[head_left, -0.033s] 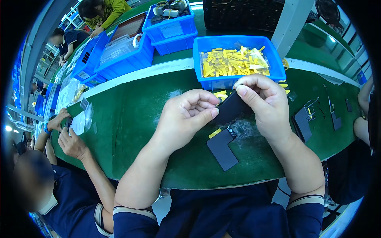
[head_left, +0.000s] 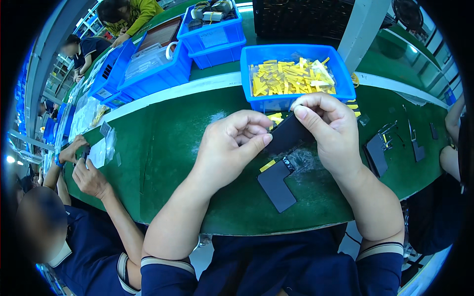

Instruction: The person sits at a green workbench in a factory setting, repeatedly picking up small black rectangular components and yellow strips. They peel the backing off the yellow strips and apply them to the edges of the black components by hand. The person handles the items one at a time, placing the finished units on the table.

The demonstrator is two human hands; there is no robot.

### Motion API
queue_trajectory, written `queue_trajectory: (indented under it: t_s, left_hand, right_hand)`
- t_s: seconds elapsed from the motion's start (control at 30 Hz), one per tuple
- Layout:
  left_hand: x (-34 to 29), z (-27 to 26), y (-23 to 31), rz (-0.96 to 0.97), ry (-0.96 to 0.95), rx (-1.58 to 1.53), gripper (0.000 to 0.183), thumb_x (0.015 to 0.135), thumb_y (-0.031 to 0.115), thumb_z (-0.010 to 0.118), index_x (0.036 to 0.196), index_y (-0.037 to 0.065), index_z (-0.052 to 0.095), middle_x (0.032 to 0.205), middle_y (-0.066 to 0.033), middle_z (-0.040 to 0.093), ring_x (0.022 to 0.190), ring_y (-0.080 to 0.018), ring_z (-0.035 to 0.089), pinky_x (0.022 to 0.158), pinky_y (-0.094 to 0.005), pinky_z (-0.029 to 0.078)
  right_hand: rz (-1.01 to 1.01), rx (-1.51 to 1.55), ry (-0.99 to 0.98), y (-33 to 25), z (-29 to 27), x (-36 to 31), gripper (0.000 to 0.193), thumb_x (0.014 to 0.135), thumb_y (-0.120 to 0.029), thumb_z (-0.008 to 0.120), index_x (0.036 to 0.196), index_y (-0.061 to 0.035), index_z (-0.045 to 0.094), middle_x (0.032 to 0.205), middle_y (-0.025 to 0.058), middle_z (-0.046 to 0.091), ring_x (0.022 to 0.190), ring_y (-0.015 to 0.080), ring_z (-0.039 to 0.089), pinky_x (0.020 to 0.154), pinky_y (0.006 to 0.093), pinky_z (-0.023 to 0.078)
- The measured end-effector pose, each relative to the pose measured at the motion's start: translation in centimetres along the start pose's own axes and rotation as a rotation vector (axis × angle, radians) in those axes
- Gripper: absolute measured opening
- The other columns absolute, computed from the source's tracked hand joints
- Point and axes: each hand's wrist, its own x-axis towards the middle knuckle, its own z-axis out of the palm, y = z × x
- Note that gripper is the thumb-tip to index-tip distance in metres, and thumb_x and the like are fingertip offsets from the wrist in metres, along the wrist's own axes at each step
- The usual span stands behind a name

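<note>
Right hand (head_left: 332, 128) pinches black piece (head_left: 290, 135) by upper corner, over scuffed green bench (head_left: 173, 153); left hand (head_left: 228, 140) curled at its left edge, can't tell if gripping. Piece looks flat, tilted. L-shaped part (head_left: 277, 186) with yellow tab (head_left: 267, 166) lies nearer. Behind: blue bin (head_left: 266, 104) of yellow strips (head_left: 284, 81), front partly hidden by right hand. Co-worker (head_left: 94, 251) at left.

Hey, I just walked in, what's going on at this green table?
A person's right hand pinches a flat black piece above the green worktable, with the left hand at its left edge. A flat, dark grey, L-shaped part with a yellow tab lies closer to the person. Beyond the hands stands a blue plastic bin of yellow strips.
</note>
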Motion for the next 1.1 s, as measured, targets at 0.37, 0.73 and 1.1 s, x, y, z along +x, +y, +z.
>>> queue_trajectory:
  t_s: [0.37, 0.73, 1.1]
  left_hand:
    - [-0.3, 1.9, 0.4, 0.596, 0.248, 0.635, 0.033, 0.072, -0.002, 0.071, 0.104, 0.006, 0.067, 0.084, -0.0096, 0.066, 0.073, -0.0188, 0.063, 0.066, -0.028, 0.051]
    - [-0.5, 2.4, 0.2, 0.601, 0.305, 0.593, 0.027, 0.071, -0.001, 0.072, 0.098, 0.007, 0.071, 0.085, -0.0095, 0.067, 0.074, -0.0208, 0.065, 0.065, -0.0294, 0.051]
    - [-0.3, 0.8, -0.1, 0.496, 0.279, 0.46, 0.046, 0.075, -0.003, 0.067, 0.119, 0.006, 0.057, 0.08, -0.0053, 0.062, 0.068, -0.0135, 0.059, 0.064, -0.0255, 0.049]
  right_hand:
    - [0.048, 0.121, 0.098, -0.2, 0.2, -0.1, 0.01, 0.089, -0.008, 0.062, 0.091, 0.0008, 0.064, 0.078, -0.0014, 0.06, 0.069, 0.0021, 0.052, 0.065, 0.0181, 0.044]
    - [-0.009, 0.088, 0.103, -0.4, 0.2, -0.3, 0.009, 0.089, -0.006, 0.061, 0.093, 0.0017, 0.064, 0.085, 0.0005, 0.062, 0.076, 0.0047, 0.055, 0.071, 0.0199, 0.045]
    - [0.015, 0.005, 0.002, -0.8, 0.0, -0.1, 0.018, 0.087, -0.006, 0.063, 0.104, 0.0025, 0.062, 0.094, 0.0038, 0.062, 0.086, 0.0092, 0.056, 0.08, 0.022, 0.044]
